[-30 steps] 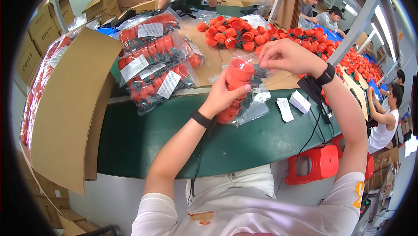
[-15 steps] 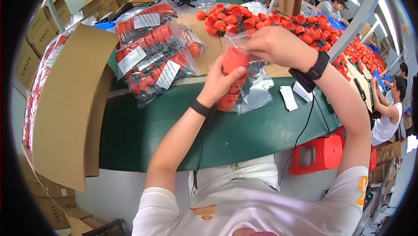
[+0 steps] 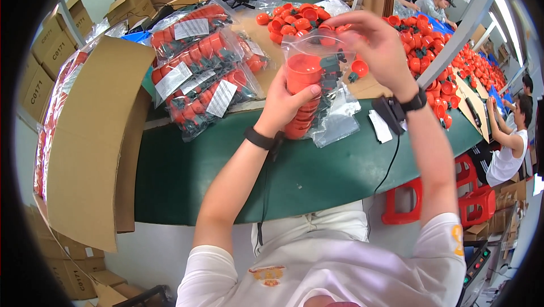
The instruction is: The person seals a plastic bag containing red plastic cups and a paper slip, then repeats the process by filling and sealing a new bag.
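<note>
My left hand [image 3: 286, 103] is wrapped round a clear plastic bag [image 3: 334, 123] that stands tilted over the green table. Inside it is a stack of red cups [image 3: 304, 68], with dark green clip-like parts [image 3: 330, 64] along its right side. The bag's mouth gapes at the top. My right hand [image 3: 377, 49] hovers just right of and above that mouth, fingers stretched and thumb apart, slightly blurred. Whether its thumb touches the bag's rim I cannot tell. A loose red cup [image 3: 358, 69] lies on the cardboard below my right hand.
Filled, labelled bags [image 3: 198, 69] are piled at the left beside a cardboard box flap [image 3: 93, 148]. Heaps of red cups [image 3: 419, 41] cover the back and right. White paper slips [image 3: 379, 126] lie on the green table [image 3: 238, 165]. A metal post [image 3: 453, 52] rises at the right; co-workers sit beyond.
My right hand has let go of the bag's top edge and moved right and up, its fingers spreading. The bag's mouth is wider now. My left hand keeps its hold.
</note>
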Available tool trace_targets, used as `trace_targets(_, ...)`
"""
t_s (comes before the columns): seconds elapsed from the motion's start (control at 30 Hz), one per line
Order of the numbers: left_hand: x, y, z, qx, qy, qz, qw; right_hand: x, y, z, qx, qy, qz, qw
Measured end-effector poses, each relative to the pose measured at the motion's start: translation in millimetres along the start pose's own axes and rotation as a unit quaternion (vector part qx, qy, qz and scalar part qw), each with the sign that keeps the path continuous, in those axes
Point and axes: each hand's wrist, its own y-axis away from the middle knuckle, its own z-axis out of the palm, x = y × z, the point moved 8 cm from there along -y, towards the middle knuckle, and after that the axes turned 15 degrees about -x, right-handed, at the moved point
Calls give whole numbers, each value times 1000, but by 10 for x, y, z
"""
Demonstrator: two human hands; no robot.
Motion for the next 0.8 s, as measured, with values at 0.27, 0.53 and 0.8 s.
trace_targets(0.27, -155, 21, -89, 60, 92, -11, 994, 981, 755, 810, 146, -130, 133, 972)
trace_targets(0.53, -105, 3, -108, 68, 38, 8, 997, 904, 682, 707, 170, -139, 133, 966)
trace_targets(0.8, -161, 15, -195, 92, -32, -12, 995, 981, 503, 559, 234, -239, 62, 940)
